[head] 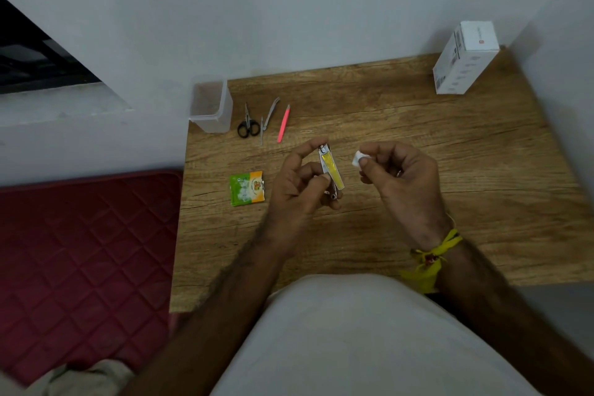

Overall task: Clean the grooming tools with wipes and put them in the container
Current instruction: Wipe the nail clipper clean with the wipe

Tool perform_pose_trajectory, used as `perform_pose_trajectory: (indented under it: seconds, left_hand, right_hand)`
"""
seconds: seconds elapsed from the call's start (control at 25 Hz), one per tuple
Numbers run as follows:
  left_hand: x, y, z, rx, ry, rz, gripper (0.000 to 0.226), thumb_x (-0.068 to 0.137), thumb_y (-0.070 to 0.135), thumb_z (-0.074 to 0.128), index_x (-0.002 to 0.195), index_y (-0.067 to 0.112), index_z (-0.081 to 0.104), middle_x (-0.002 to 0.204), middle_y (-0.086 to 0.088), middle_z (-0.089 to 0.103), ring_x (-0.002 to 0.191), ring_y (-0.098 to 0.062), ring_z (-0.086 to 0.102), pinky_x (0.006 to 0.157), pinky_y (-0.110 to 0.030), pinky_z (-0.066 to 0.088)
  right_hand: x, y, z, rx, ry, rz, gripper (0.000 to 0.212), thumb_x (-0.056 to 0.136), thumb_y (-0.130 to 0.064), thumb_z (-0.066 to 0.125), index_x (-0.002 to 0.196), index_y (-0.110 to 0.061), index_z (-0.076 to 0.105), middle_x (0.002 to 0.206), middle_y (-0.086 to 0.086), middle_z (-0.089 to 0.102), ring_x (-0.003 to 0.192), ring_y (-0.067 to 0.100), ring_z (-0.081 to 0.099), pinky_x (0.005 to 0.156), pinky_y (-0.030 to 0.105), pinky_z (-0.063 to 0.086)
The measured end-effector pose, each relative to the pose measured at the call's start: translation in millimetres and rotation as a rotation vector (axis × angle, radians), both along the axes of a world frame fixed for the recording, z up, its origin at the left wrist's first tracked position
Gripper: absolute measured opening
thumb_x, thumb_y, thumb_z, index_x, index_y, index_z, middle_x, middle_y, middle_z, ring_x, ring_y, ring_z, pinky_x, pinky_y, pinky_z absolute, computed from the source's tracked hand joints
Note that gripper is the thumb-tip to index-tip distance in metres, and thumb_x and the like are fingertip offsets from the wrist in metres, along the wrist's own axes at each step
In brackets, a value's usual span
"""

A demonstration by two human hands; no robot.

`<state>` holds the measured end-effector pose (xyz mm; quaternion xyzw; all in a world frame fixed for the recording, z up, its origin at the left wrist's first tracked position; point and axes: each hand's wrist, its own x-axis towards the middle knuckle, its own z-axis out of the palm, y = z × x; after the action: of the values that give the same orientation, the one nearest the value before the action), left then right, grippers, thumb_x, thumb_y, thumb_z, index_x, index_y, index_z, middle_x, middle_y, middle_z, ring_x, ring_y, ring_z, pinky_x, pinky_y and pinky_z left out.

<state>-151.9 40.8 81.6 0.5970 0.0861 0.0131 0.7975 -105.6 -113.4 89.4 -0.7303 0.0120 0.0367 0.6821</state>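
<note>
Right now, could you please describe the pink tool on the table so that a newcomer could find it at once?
Start at the clear plastic container on the far left corner of the wooden table. Three small tools lie in a row to its right: black-handled scissors, a silver metal tool, then the slim pink tweezers. It is the rightmost of the three and the only pink one.
</note>
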Motion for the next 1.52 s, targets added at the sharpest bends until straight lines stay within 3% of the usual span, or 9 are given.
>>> perform_pose_trajectory:
  seconds: [0.12,0.44,0.6,0.8,1.0,1.2,1.32,1.4,1.52]
  left_hand:
    - [2.0,-1.0,2.1,0.075,-0.009,0.046,0.044,0.092,-0.013,0.053,0.131,0.007,0.053,0.075,-0.013,0.065,0.057,-0.020,0.058,0.050,-0.029,0.049]
    - [-0.3,2.5,-0.7,0.239,0.002,0.128,0.026,0.093,0.004,0.066,0.118,0.008,0.061,0.068,-0.022,0.066,0.048,-0.027,0.061,0.046,-0.035,0.053]
    - [-1.0,0.8,-1.6,0.298,-0.013,0.138,0.022,0.092,0.010,0.069,0.114,0.006,0.064,0.063,-0.019,0.066,0.045,-0.025,0.060,0.043,-0.035,0.052]
    - [-0.5,3.4,-0.9,0.285,0.025,0.175,0.020,0.091,0.008,0.068,0.110,0.004,0.066,0.069,-0.022,0.068,0.048,-0.025,0.064,0.045,-0.030,0.052]
    - [0.0,5.3,-1.0,0.340,0.097,0.223,0.012,0.089,0.009,0.073,0.099,0.004,0.072,0.076,-0.010,0.073,0.052,-0.023,0.067,0.043,-0.024,0.049]
    - [-0.5,5.4,0.4,0.556,0.112,0.248,0.014,0.087,0.007,0.074,0.100,0.013,0.073,0.068,-0.001,0.070,0.049,-0.016,0.065,0.044,-0.023,0.047]
    - [-1.7,5.0,2.3,0.671,0.087,0.191,0.016,0.085,0.011,0.078,0.098,0.018,0.073,0.070,0.003,0.070,0.052,-0.011,0.066,0.046,-0.021,0.049]
    - [-2.6,4.7,3.7,0.753,0.055,0.131,0.020,0.081,0.019,0.082,0.100,0.019,0.074,0.076,0.009,0.071,0.058,-0.006,0.067,0.051,-0.021,0.053]
    - [-3.3,3.8,4.3,0.710,0.066,0.029,0.024,0.082,0.016,0.081,0.104,0.017,0.074,0.084,0.011,0.073,0.065,-0.003,0.068,0.056,-0.017,0.053]
  right_hand:
    - [-1.5,5.1,-0.7,0.005,0.024,0.016,0.016,0.087,-0.002,0.075,0.103,-0.003,0.072,0.080,0.004,0.070,0.072,0.012,0.067,0.070,0.024,0.059]
    - [-2.9,4.3,-3.1,0.034,0.045,0.031,0.020,0.088,-0.001,0.073,0.107,-0.007,0.070,0.088,0.020,0.072,0.077,0.023,0.069,0.074,0.031,0.061]
    - [-6.3,11.3,2.1,-0.007,0.002,0.080,0.023,0.087,-0.001,0.073,0.110,-0.005,0.069,0.081,0.010,0.071,0.069,0.005,0.066,0.065,0.016,0.052]
    - [-7.7,3.9,6.9,0.044,-0.110,0.080,0.025,0.087,-0.004,0.075,0.111,-0.008,0.069,0.090,0.012,0.072,0.080,0.024,0.070,0.073,0.030,0.060]
    - [-7.8,-9.1,7.4,-0.150,-0.179,0.263,0.029,0.087,-0.002,0.075,0.113,-0.011,0.068,0.087,0.001,0.071,0.081,0.011,0.067,0.074,0.027,0.056]
    - [-15.1,5.4,5.5,-0.321,-0.290,0.477,0.051,0.085,-0.001,0.075,0.131,-0.020,0.065,0.081,-0.004,0.064,0.079,0.015,0.066,0.075,0.023,0.055]
    - [-14.4,15.2,10.3,-0.199,-0.122,0.263,0.021,0.082,-0.001,0.076,0.101,-0.011,0.078,0.087,-0.002,0.075,0.082,0.012,0.072,0.074,0.027,0.060]
    - [-7.2,14.9,17.1,-0.077,0.076,0.159,0.004,0.081,0.005,0.075,0.084,0.004,0.074,0.087,0.005,0.077,0.077,0.010,0.072,0.067,0.022,0.058]
    - [7.4,7.1,25.9,0.138,0.467,0.094,0.006,0.082,0.009,0.070,0.078,0.004,0.071,0.084,0.013,0.072,0.066,0.014,0.063,0.061,0.023,0.056]
